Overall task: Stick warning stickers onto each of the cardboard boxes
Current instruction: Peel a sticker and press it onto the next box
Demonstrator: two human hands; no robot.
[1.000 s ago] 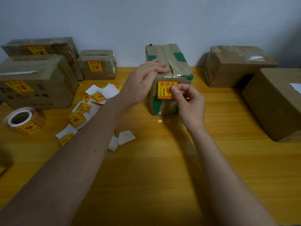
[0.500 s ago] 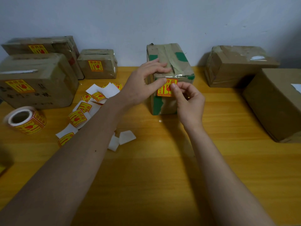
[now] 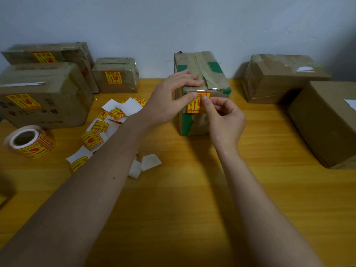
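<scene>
Nearest, on the tabletop (image 3: 183, 209), loose stickers (image 3: 92, 138) lay left. My right hand (image 3: 224, 120), fingers curled, pinched the warning sticker (image 3: 194, 106) against the front of the taped box (image 3: 204, 74); my left hand (image 3: 173, 99), open, braced that box. Risk: uneven pressing could crease it. Red Chinese print showed; I could not read it reliably.

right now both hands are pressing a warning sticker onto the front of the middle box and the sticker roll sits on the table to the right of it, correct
Not quite. The head view shows the sticker roll on the table to the left of the middle box, not the right. The rest holds: left hand and right hand are pressing the warning sticker onto its front.
</scene>
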